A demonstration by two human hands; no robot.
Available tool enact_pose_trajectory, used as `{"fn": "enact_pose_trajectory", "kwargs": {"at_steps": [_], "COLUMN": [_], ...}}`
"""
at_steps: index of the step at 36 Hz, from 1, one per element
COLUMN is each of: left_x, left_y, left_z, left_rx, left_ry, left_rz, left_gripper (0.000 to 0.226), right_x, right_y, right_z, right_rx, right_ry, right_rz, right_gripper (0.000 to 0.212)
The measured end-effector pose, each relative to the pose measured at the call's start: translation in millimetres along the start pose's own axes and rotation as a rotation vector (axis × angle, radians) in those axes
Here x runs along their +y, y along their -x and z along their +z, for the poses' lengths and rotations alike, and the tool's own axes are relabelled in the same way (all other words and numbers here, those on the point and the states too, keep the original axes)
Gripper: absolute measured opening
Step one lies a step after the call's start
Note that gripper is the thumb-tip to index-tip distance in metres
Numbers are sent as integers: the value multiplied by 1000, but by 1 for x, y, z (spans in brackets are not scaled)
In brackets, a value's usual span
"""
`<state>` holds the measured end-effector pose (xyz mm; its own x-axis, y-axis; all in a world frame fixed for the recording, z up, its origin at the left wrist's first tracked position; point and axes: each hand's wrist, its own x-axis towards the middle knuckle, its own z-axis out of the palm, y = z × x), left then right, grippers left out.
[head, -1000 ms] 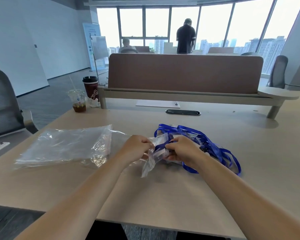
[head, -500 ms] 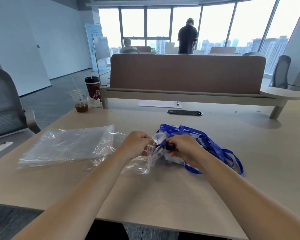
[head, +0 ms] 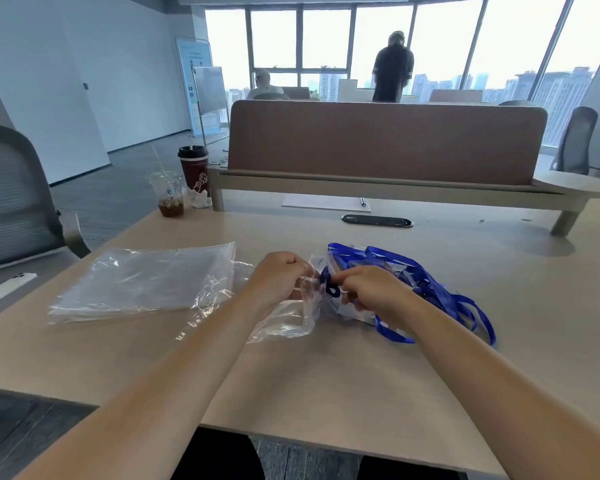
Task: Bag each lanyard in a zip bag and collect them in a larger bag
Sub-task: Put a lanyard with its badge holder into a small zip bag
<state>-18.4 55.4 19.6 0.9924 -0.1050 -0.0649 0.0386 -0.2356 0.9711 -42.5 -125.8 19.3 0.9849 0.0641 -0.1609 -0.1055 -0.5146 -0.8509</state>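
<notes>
Head view, looking down on a pale table (head: pixel 326 393). Pinching the white-strip mouth of a small zip bag (head: pixel 307 289) with the left hand (head: pixel 278 277), fingers curled tight on the plastic. Gripping a loop of blue lanyard (head: pixel 328 287) with the right hand (head: pixel 373 294), fingers curled round the strap, right at the bag mouth. Cannot tell how much strap is already inside: glare and crumpled film in the way. Judged step: stuffing one lanyard into its zip bag, not yet sealed.

Key relation: mouth of the bag toward the right hand, body of the bag sagging down-left onto the table under the left wrist. So feed direction right to left, along the bag's long axis. Remaining strap and the lanyard pile (head: pixel 440 289) to the right of and just behind the right hand, touching it. Right hand nearer for drawing in slack. Left hand nearer to the stack of clear bags (head: pixel 142 282), flat on the table to the left, long axis left to right. Probably includes the larger collecting bag, but cannot tell which sheet.

Also there: dark lidded cup (head: pixel 194 169) and clear cup (head: pixel 168 197) at the far left corner, phone (head: pixel 7 287) at the left edge.
</notes>
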Motion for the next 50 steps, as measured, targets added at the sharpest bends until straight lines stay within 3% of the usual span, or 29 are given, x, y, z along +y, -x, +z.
{"fn": "enact_pose_trajectory", "kwargs": {"at_steps": [5,18,23,27,35,41,50], "left_x": [3,17,26,35,48,57,56], "left_y": [2,6,9,12,12,13,10], "left_z": [-2,-10,-11,-14,-21,-27,-35], "left_rx": [18,-22,-39,-33,-50,-101,-156], "left_ry": [41,49,48,105,112,138,-43], "left_rz": [-4,-7,2,13,39,72,81], "left_gripper": [17,19,16,17,18,18,17], "right_x": [1,-4,-10,-11,-17,-29,-33], "right_y": [2,-6,-3,-4,-10,-12,-9], "right_z": [1,-6,-5,-13,-23,-28,-26], "right_rx": [-88,143,114,258,337,221,221], "right_ry": [96,228,320,152,-4,-155,-104], "right_rz": [-59,-218,-249,-231,-163,-52,-98], "right_gripper": [46,6,20,19,14,32,7]}}
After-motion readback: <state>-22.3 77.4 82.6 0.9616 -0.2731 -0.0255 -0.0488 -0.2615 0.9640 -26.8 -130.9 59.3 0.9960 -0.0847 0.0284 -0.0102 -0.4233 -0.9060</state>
